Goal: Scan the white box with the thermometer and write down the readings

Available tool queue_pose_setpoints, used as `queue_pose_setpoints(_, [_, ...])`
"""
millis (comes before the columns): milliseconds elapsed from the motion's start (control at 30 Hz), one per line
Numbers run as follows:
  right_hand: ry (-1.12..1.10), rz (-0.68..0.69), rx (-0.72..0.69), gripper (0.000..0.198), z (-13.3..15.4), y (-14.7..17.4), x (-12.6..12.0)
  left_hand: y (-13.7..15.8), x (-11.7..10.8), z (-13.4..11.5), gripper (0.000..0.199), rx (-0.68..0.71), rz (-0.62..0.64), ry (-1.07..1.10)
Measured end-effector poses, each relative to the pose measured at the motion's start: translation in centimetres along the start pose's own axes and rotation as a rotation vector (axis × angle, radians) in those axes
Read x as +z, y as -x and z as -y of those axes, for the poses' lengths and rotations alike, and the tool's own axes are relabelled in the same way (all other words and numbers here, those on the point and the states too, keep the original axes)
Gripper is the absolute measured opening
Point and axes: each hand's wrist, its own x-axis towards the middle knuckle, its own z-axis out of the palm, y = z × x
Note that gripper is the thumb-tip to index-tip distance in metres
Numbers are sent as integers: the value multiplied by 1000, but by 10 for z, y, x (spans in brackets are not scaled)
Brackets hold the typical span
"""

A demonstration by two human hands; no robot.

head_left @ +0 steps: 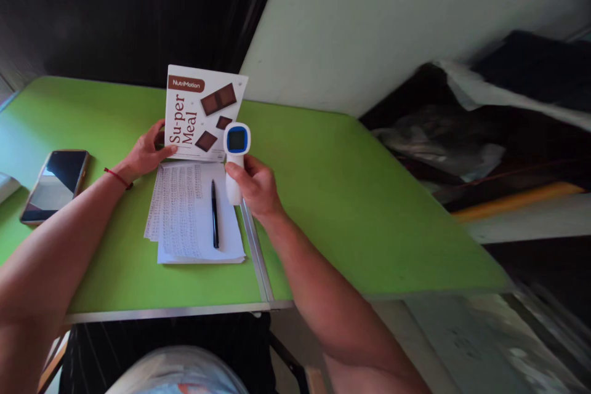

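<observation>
Shirt (170, 372) nearest; left hand (150, 148) grips box (205, 114) propped up, right hand (258, 184) grasps thermometer (236, 159) by it, screen (237, 138) dark; sheet (184, 221) part-written, rest blank, pen (215, 215) lying on it.

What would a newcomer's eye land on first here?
Probably the white box with its large "Su-per Meal" lettering, held by its left side in the left hand above the bright green table. Next, the white gadget with a blue-framed screen, gripped in the right hand by the box's lower right corner. Nearer the person, a black pen lies on the written sheets.
</observation>
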Motion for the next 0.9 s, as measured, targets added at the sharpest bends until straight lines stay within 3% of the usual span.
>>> queue_pose_setpoints(67, [190, 3, 6, 36, 3, -3, -15, -1, -5, 9, 81, 15, -39, 6])
queue_pose_setpoints(167, [522, 62, 122, 37, 2, -7, -30, -2, -14, 20, 84, 24, -100, -43])
queue_pose_setpoints(367, [949, 156, 259, 36, 2, -10, -32, -1, -21, 26, 80, 53, -107, -114])
queue_pose_setpoints(667, [1113, 185, 309, 37, 6, -7, -28, -1, -13, 16, 74, 80, -112, -223])
queue_pose_setpoints(900, [1076, 169, 226, 34, -2, -6, -26, 1, -10, 5, 71, 27, -144, -264])
